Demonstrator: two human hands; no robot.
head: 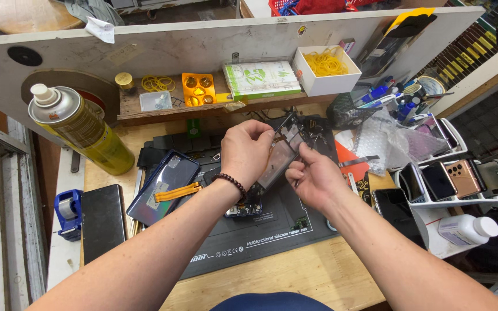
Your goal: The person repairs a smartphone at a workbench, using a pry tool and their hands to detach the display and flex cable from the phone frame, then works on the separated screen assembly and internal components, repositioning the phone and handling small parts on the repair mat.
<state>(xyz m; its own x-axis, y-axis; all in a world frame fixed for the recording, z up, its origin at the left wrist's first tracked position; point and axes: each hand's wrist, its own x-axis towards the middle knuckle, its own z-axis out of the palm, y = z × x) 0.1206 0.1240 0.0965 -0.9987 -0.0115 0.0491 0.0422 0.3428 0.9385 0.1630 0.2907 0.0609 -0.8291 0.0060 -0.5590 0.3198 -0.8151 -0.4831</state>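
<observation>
Both hands grip phone frame (279, 156) above mat (272, 222): left hand (245, 151) pinching top, right hand (312, 178) at side w/ tool, prob. Keep frame steady, pry gently.

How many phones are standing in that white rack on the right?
4 in the front row of the white rack, side by side. More stand behind, partly hidden by plastic wrap.

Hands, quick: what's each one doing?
Left hand: closed, gripping the dark opened phone frame.
Right hand: closed, pinching the same frame's edge.
</observation>
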